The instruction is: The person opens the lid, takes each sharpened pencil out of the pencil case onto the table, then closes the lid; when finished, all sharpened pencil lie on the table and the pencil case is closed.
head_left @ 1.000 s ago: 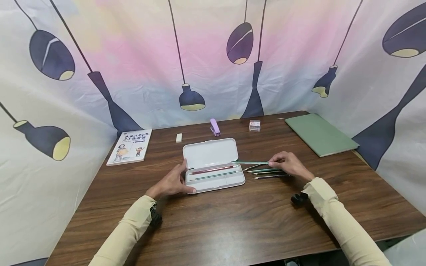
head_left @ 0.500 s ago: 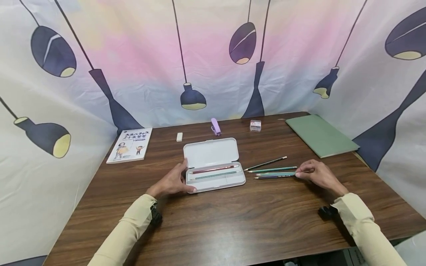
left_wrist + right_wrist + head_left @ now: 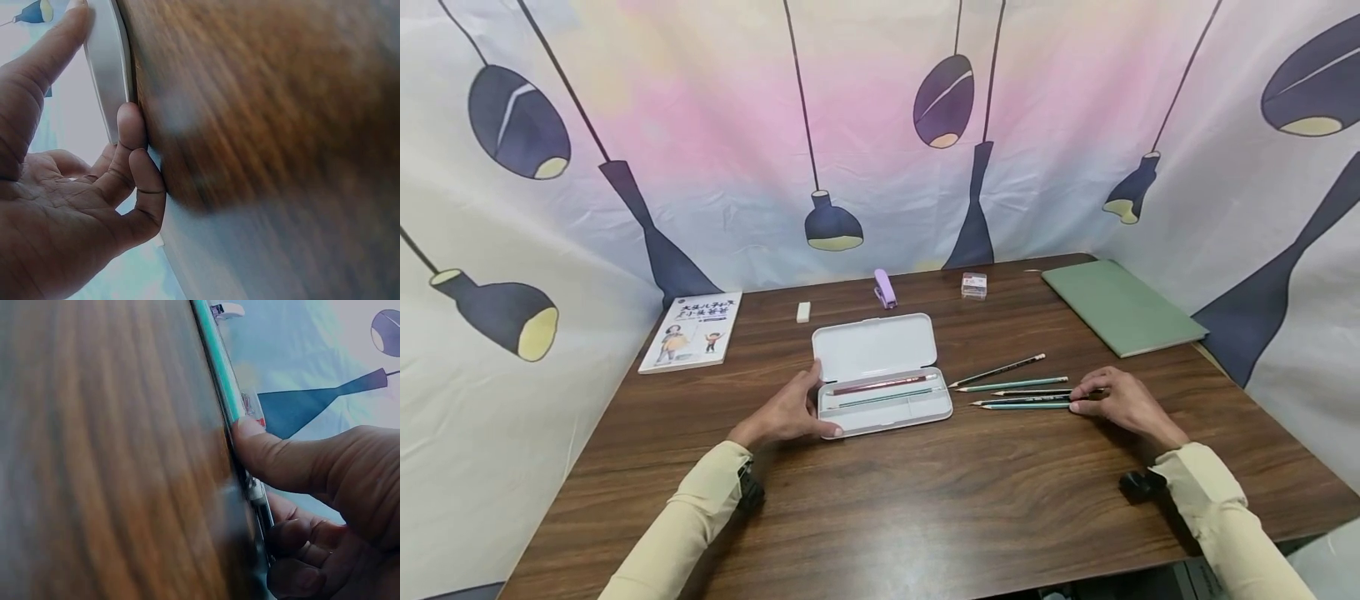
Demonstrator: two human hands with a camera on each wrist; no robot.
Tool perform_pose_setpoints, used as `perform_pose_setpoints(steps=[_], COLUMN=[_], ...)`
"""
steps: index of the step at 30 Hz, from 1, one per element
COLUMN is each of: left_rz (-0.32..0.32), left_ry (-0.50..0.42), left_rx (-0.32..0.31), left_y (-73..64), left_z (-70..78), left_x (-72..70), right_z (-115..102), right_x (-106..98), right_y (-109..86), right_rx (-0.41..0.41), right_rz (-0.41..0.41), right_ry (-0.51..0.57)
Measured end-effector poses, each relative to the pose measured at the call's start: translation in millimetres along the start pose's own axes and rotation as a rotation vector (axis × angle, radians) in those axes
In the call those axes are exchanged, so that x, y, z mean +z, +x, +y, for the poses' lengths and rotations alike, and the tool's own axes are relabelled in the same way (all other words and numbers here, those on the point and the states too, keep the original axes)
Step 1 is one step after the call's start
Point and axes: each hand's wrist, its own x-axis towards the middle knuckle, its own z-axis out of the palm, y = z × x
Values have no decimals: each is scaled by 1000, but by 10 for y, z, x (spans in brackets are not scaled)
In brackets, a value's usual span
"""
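My left hand (image 3: 782, 408) holds the left end of a white pencil case (image 3: 930, 406), thumb at its front edge and fingers along its side. The case lies open, lid tipped back; inside are a red pencil (image 3: 880, 384) and a green pencil (image 3: 883, 397). In the left wrist view, fingertips (image 3: 131, 125) touch the case's wall (image 3: 109, 69). My right hand (image 3: 1123, 404) pinches the near end of another green pencil (image 3: 1026, 407), beside dark pencils (image 3: 1030, 392) on the table. In the right wrist view, the thumb (image 3: 269, 450) presses against this green pencil (image 3: 219, 359); its far side is hidden.
A dark pencil (image 3: 1000, 369) and a green pencil (image 3: 1015, 384) lie right of the case. Behind are a white eraser (image 3: 803, 312), a purple stapler (image 3: 884, 289) and a small clear box (image 3: 973, 286). A book (image 3: 691, 332) lies left, a green folder (image 3: 1123, 306) right.
My right hand has moved right, away from the case, lowering a green pencil among the others. Since half a second ago, the nearest pencils have shifted, a green one now in front. The left hand stays.
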Motion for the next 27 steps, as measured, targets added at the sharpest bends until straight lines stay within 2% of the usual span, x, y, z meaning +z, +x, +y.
perform_pose_setpoints(steps=[13,17,21,27], left_rz=[8,7,15,13], left_ry=[-7,-6,-6,-14], left_rx=[6,4,1,-7], left_y=[-3,-6,-5,1], left_z=[13,2,1,9], left_x=[-1,-20,-29,18], right_z=[-19,-91,-303,-768], right_x=[22,89,196,459], right_y=[4,78,277,622], right_rx=[33,-19,-81,-156], right_rz=[-22,52,102,-6], right_ry=[29,65,159,269])
